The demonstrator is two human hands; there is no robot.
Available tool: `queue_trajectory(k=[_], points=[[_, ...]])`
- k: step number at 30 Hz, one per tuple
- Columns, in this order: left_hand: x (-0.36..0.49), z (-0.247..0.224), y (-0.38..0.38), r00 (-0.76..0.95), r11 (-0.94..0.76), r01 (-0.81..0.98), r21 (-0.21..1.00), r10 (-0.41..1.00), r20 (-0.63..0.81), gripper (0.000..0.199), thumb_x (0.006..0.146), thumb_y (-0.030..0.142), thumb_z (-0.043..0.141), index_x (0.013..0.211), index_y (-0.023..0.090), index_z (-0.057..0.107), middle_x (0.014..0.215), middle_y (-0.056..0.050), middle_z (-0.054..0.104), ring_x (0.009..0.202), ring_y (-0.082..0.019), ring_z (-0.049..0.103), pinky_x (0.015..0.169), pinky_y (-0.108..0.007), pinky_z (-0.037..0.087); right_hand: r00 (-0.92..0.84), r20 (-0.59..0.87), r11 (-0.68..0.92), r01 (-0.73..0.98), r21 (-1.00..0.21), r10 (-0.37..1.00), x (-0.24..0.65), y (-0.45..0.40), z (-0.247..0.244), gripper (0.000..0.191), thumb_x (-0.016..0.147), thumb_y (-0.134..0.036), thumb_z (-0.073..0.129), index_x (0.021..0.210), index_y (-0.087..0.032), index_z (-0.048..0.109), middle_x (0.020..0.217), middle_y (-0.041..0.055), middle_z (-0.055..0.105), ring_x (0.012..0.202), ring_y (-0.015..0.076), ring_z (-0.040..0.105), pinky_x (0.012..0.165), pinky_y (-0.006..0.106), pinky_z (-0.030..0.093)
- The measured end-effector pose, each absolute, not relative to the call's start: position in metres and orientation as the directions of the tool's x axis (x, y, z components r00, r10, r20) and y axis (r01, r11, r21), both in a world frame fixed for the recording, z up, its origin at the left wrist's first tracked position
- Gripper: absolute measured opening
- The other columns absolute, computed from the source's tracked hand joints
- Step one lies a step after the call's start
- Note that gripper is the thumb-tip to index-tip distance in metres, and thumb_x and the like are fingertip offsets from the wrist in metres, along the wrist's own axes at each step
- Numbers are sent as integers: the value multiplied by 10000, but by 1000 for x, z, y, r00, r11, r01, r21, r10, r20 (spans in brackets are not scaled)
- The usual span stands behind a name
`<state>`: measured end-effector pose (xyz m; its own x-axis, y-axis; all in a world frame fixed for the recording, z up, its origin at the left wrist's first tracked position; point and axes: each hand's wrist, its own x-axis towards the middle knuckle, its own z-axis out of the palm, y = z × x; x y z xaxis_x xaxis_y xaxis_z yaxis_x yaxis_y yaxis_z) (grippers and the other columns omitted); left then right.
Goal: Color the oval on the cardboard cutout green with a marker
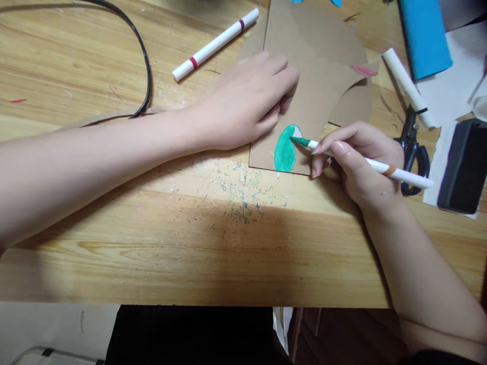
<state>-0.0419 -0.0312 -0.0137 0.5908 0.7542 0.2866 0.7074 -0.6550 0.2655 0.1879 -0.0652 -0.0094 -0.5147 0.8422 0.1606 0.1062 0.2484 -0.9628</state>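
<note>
In my right hand (pixel 361 157) is a white marker (pixel 376 165), pinched between thumb and fingers. Its green tip touches a small oval paper piece (pixel 284 152). Green covers most of that oval; a pale patch shows at its upper right. The oval lies at the near edge of a brown cardboard sheet (pixel 304 96). My left hand (pixel 258 96) rests on the cardboard with its fingers curled in and closed. Whatever may be under those fingers is hidden.
Beyond my left hand lies a white marker with red bands (pixel 216 44). To the right are a white pen cap (pixel 407 86), black-handled scissors (pixel 411 152), a dark phone-like object (pixel 462 167) and a blue piece (pixel 426 38). A black cable (pixel 146 66) curves at left.
</note>
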Motion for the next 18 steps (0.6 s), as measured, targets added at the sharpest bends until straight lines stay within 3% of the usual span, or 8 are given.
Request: queue_trajectory(k=[18], points=[[-41, -11, -36, 575, -649, 709, 278, 759, 305, 209, 839, 138, 444, 997, 128, 581, 1034, -110, 608, 971, -243, 543, 763, -357, 378, -515, 151, 255, 137, -957, 844, 190, -65, -11, 137, 919, -224, 552, 893, -235, 686, 588, -53, 607, 528, 79, 565, 516, 233, 429]])
